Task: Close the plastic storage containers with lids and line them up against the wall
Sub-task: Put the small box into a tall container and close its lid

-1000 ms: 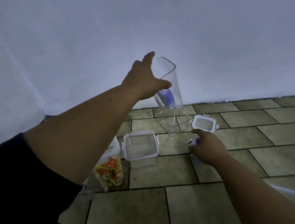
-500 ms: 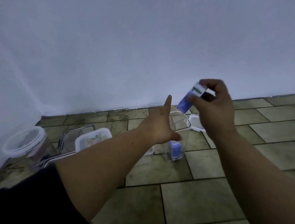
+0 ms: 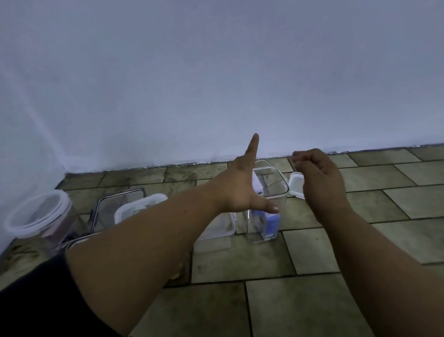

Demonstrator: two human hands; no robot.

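A tall clear container (image 3: 270, 188) stands open-topped on the tiled floor near the wall, with blue packets (image 3: 271, 224) inside it. My left hand (image 3: 237, 191) holds it at its upper left, thumb across the near wall and index finger pointing straight up. My right hand (image 3: 318, 176) hovers just right of the container, fingers curled with nothing seen in them. Behind that hand a small white-rimmed lid (image 3: 296, 186) lies on the floor. A low square container (image 3: 216, 232) sits left of the tall one, mostly hidden by my left arm.
At the left corner stand a round tub with a white lid (image 3: 37, 213), a dark-rimmed clear box (image 3: 120, 203) and a white-lidded box (image 3: 139, 206). The white wall (image 3: 235, 87) meets the floor just behind the containers. Bare tiles (image 3: 417, 206) stretch to the right.
The tall container went from raised to standing on the floor. My right hand lifted a blue packet over it, and now that hand is empty and lower with a packet inside the container.
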